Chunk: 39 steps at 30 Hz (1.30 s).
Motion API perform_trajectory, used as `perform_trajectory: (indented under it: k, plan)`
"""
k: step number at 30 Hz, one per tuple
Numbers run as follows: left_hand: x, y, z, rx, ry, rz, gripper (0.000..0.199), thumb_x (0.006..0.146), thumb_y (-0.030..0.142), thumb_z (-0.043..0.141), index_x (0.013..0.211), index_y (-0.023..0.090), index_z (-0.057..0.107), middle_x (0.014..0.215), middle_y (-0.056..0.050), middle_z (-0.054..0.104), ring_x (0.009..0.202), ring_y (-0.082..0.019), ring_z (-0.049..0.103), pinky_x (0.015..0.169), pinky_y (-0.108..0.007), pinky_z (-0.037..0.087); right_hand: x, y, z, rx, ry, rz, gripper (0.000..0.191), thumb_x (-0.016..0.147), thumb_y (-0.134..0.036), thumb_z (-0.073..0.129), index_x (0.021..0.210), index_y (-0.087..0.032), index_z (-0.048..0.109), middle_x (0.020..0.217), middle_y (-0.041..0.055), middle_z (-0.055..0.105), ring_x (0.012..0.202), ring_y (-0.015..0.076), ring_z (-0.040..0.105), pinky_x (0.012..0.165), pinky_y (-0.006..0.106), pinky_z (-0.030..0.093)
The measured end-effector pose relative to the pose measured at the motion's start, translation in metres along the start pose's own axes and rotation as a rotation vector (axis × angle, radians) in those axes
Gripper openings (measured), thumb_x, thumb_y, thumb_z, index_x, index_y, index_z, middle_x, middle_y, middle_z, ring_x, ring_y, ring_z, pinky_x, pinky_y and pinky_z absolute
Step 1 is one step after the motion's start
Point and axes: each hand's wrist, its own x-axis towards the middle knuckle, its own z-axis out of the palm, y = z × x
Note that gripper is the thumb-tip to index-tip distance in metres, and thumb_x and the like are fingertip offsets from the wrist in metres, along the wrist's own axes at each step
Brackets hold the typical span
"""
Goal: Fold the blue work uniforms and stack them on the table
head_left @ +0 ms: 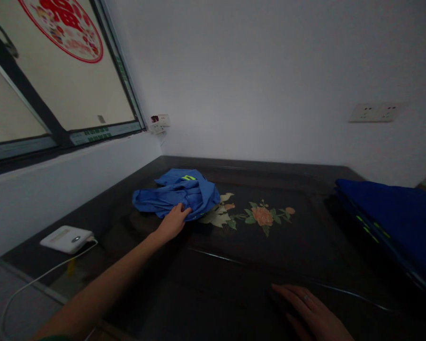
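A crumpled blue garment [175,192] with a small yellow-green mark lies toward the back left of the dark, glossy table [241,270]. My left hand [175,219] reaches to its near edge, the fingers closed on the fabric. Low in the view, my right hand [310,310] hovers over or rests on the near part of the table; which one I cannot tell. It holds nothing, its fingers are stretched out, and a ring shows on one of them.
A folded stack of blue cloth [394,218] with yellow-green marks sits at the right. At the left is a white device [68,239] with a white cable [42,274]. Painted flowers [262,216] decorate the tabletop. Walls stand behind and left, with sockets [375,112] and a window [81,94].
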Motion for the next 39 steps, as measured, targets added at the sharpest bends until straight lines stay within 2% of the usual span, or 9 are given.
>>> perform_trajectory:
  k: [5, 16, 19, 22, 25, 28, 30, 33, 39]
  plan:
    - [-0.021, 0.086, -0.021, -0.006, -0.139, 0.123, 0.048, 0.08, 0.007, 0.044, 0.123, 0.026, 0.052, 0.117, -0.012, 0.047, 0.097, -0.024, 0.059, 0.081, -0.036, 0.051, 0.02, 0.002, -0.015, 0.236, 0.044, 0.206, 0.04, 0.089, -0.029, 0.047, 0.128, -0.027, 0.057, 0.123, 0.0067, 0.063, 0.11, 0.0215, 0.062, 0.095, 0.038, 0.051]
    - [-0.06, 0.237, -0.073, -0.349, -0.347, 0.515, 0.041, 0.083, 0.024, 0.058, 0.124, 0.026, 0.054, 0.119, -0.014, 0.055, 0.084, -0.026, 0.065, 0.069, -0.035, 0.052, 0.061, 0.021, -0.021, 0.921, 0.203, 0.404, 0.05, 0.068, -0.054, 0.072, 0.1, -0.023, 0.049, 0.085, 0.0024, 0.065, 0.077, 0.02, 0.065, 0.068, 0.034, 0.054]
    - [-0.055, 0.229, -0.088, -0.683, -0.419, 0.618, 0.035, 0.086, 0.032, 0.059, 0.121, 0.028, 0.058, 0.114, -0.007, 0.062, 0.079, -0.018, 0.066, 0.071, -0.027, 0.051, 0.054, 0.033, -0.033, 0.878, 0.174, 0.454, 0.047, 0.065, -0.057, 0.074, 0.083, -0.021, 0.05, 0.065, -0.0045, 0.052, 0.057, 0.0133, 0.055, 0.052, 0.027, 0.048]
    - [-0.025, 0.187, -0.09, -0.845, -0.362, 0.498, 0.028, 0.092, 0.032, 0.047, 0.116, 0.025, 0.061, 0.094, -0.001, 0.068, 0.068, -0.013, 0.064, 0.068, -0.023, 0.05, 0.043, 0.039, -0.045, 0.907, 0.155, 0.484, 0.045, 0.068, -0.06, 0.07, 0.081, -0.02, 0.053, 0.064, -0.0042, 0.051, 0.056, 0.0124, 0.053, 0.052, 0.026, 0.047]
    - [0.015, 0.134, -0.071, -0.645, -0.027, 0.254, 0.029, 0.09, 0.033, 0.049, 0.111, 0.018, 0.063, 0.1, -0.006, 0.068, 0.089, -0.02, 0.064, 0.083, -0.032, 0.049, 0.031, 0.033, -0.049, 0.981, 0.171, 0.54, 0.052, 0.075, -0.062, 0.063, 0.107, -0.022, 0.053, 0.072, -0.0014, 0.058, 0.062, 0.016, 0.06, 0.056, 0.029, 0.05]
    - [0.042, 0.102, -0.039, -0.507, -0.061, 0.299, 0.048, 0.079, 0.037, 0.065, 0.122, 0.017, 0.057, 0.125, -0.012, 0.059, 0.116, -0.027, 0.055, 0.101, -0.04, 0.041, 0.023, 0.016, -0.041, 1.003, 0.079, 0.481, 0.083, 0.076, -0.06, 0.063, 0.143, -0.026, 0.027, 0.103, 0.0093, 0.064, 0.083, 0.0231, 0.066, 0.063, 0.034, 0.054]
    - [0.047, 0.1, -0.019, -0.463, -0.115, 0.361, 0.058, 0.076, 0.037, 0.069, 0.129, 0.019, 0.052, 0.13, -0.013, 0.056, 0.12, -0.028, 0.052, 0.103, -0.041, 0.04, 0.023, 0.003, -0.033, 0.947, 0.063, 0.415, 0.1, 0.071, -0.054, 0.071, 0.149, -0.026, 0.017, 0.129, 0.0157, 0.055, 0.104, 0.0279, 0.062, 0.075, 0.039, 0.055]
    - [0.051, 0.11, -0.001, -0.368, -0.085, 0.34, 0.044, 0.082, 0.032, 0.062, 0.124, 0.018, 0.056, 0.122, -0.013, 0.06, 0.113, -0.027, 0.056, 0.097, -0.04, 0.044, 0.031, -0.008, -0.024, 0.861, 0.167, 0.39, 0.095, 0.067, -0.047, 0.076, 0.147, -0.026, 0.029, 0.139, 0.0137, 0.048, 0.12, 0.0292, 0.053, 0.089, 0.041, 0.052]
    - [0.072, 0.098, -0.034, -0.399, 0.048, 0.211, 0.028, 0.091, 0.021, 0.041, 0.111, 0.019, 0.06, 0.108, -0.006, 0.067, 0.1, -0.022, 0.063, 0.091, -0.033, 0.047, 0.051, 0.013, -0.06, 0.84, 0.189, 0.479, 0.047, 0.074, -0.046, 0.066, 0.112, -0.019, 0.06, 0.09, 0.0048, 0.066, 0.068, 0.0191, 0.062, 0.05, 0.029, 0.051]
